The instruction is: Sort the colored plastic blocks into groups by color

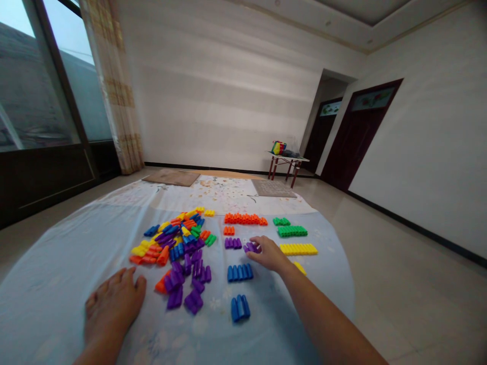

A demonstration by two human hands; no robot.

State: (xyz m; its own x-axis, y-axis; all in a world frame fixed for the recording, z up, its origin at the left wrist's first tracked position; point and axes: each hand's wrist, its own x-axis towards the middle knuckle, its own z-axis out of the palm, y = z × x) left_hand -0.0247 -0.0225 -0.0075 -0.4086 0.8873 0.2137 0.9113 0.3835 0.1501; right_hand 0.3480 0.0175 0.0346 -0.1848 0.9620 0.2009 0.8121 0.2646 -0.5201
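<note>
My right hand has thumb and fingers around a small purple plastic block, just right of a short row of joined purple blocks. Resting flat on the cloth, my left hand is empty, its fingers stretched out. Beside it spreads a loose pile of ribbed toy blocks in purple, blue, orange, yellow and green. Loose purple pieces lie at its near end. Two blue groups sit nearer to me. An orange row stretches behind the purple one.
Green rows and a yellow row lie on the right, with another yellow piece partly behind my right forearm. A light blue cloth covers the table. Two mats lie at its far end. A small side table stands beyond.
</note>
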